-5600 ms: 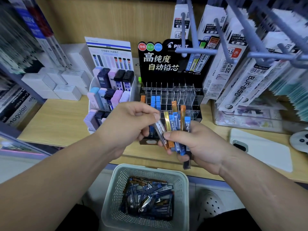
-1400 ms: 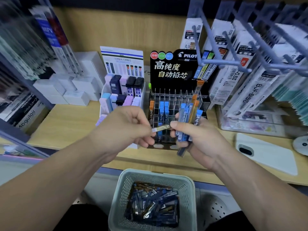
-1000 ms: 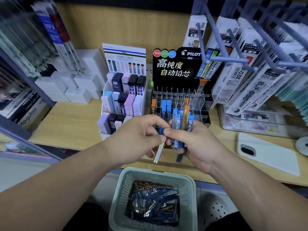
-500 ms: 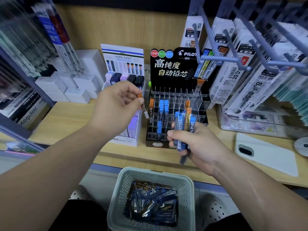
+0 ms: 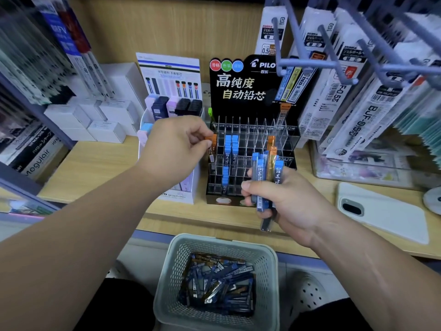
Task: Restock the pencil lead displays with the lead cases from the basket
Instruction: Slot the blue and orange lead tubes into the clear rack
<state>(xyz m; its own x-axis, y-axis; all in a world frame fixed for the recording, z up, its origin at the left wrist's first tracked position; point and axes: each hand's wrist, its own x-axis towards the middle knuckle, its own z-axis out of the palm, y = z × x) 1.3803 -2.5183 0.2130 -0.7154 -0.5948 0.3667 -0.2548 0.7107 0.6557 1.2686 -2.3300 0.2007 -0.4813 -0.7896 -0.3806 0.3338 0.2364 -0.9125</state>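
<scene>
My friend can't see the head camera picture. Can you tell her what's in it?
A person's left hand pinches an orange-capped clear lead case at the left edge of a clear plastic display rack on a wooden shelf. The right hand grips a bunch of blue- and orange-capped lead cases. Below, a pale green plastic basket holds more.

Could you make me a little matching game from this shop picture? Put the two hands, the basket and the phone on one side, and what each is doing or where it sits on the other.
1 left hand
2 right hand
3 basket
4 phone

A lies flat on the shelf, far right
B pinches one orange-capped case at the display
C sits below the shelf, with loose cases in it
D grips a bunch of cases

Pairs: 1-B, 2-D, 3-C, 4-A
</scene>
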